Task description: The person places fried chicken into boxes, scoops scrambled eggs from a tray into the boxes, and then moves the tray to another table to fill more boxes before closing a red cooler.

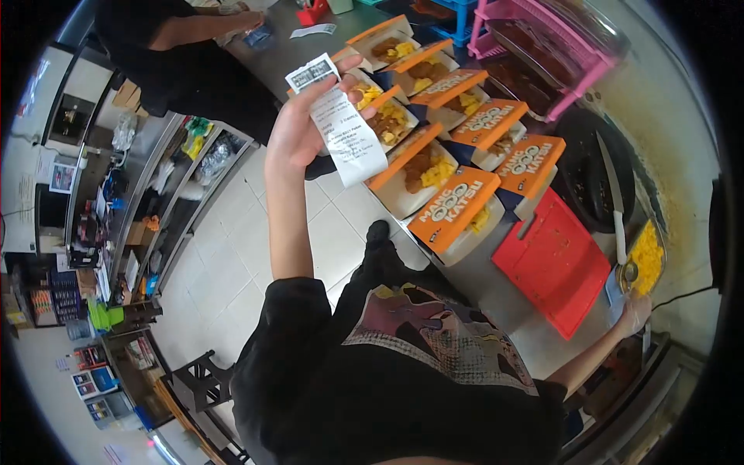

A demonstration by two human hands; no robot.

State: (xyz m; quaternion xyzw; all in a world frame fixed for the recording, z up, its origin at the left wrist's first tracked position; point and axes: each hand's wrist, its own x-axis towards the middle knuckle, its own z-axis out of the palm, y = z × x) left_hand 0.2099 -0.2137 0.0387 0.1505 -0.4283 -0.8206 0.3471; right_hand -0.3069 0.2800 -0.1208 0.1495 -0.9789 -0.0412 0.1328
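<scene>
My left hand (304, 128) is raised over the counter's edge and holds a printed paper receipt (349, 143) between thumb and fingers. Behind it stand several open orange-lidded food boxes (455, 209) with brown meat and yellow egg inside. At the far right my right hand (634, 314), in a clear glove, is at the near end of a metal tray of yellow egg (645, 260). Its fingers are too small and blurred to tell what they grip. A red cutting board (552, 263) lies between the boxes and the tray.
A knife (612, 186) rests across a round black pan (581, 167). Behind it are a pink rack (570, 89) and a blue rack (463, 23). A co-worker (186, 62) in black stands at the upper left by the counter. Shelves (194, 178) line the left.
</scene>
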